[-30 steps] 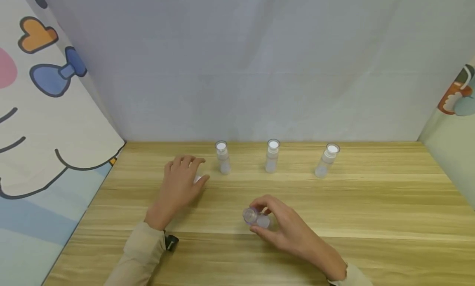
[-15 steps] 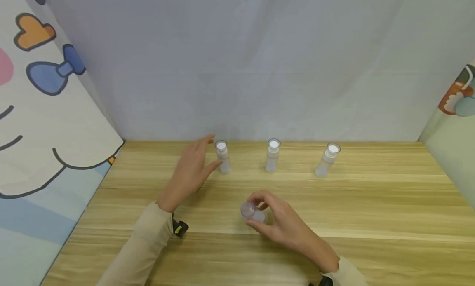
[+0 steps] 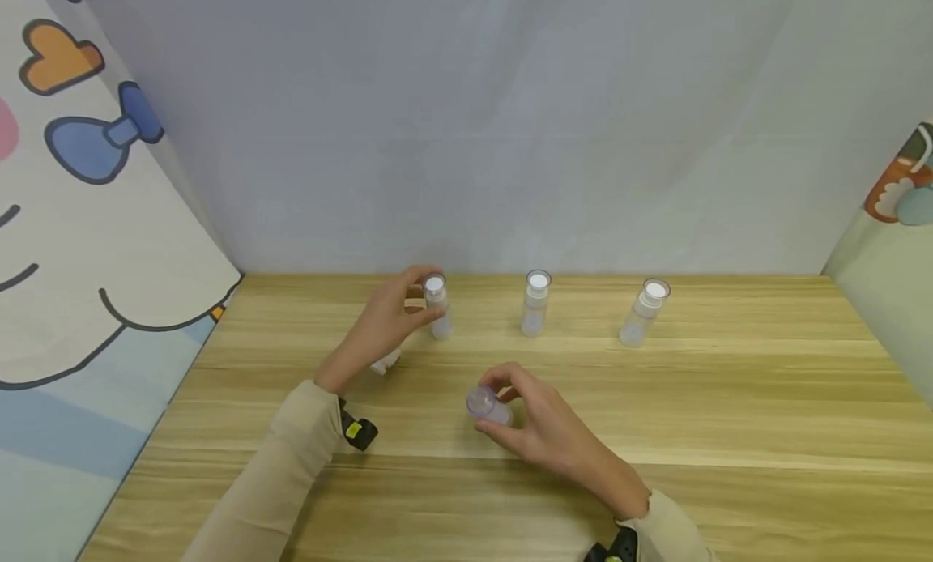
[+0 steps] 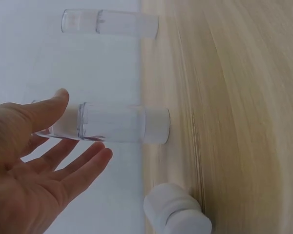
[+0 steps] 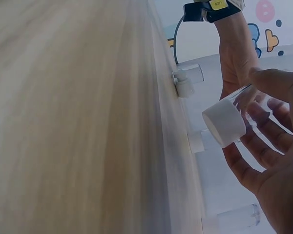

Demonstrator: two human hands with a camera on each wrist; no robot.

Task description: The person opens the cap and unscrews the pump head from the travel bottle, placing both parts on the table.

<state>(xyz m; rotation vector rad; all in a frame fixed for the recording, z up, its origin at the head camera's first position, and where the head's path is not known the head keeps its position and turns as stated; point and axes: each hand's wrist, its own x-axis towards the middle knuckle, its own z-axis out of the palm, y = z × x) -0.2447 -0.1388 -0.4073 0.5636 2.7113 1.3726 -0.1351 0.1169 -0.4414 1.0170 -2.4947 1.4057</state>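
Three clear bottles with white tops stand along the back of the wooden table. My left hand (image 3: pixel 382 327) has its thumb and fingers around the leftmost bottle (image 3: pixel 440 323); in the left wrist view, the thumb lies across the upper part of this bottle (image 4: pixel 112 122), fingers behind it. Nearer the front, my right hand (image 3: pixel 557 432) holds a clear bottle (image 3: pixel 497 413) above the table between thumb and fingers. Its white base (image 5: pixel 224 123) shows tilted in the right wrist view. Small white parts (image 3: pixel 385 361) lie beside my left hand, partly hidden by it.
The middle bottle (image 3: pixel 534 312) and the right bottle (image 3: pixel 637 321) stand apart on the table (image 3: pixel 729 400). A pale cloth (image 3: pixel 510 141) hangs behind the table's back edge, and a cartoon-printed sheet (image 3: pixel 66 246) borders its left side.
My left hand has moved from over the small white parts to the leftmost bottle, uncovering some of them. My right hand has shifted slightly left and farther from me with its bottle.
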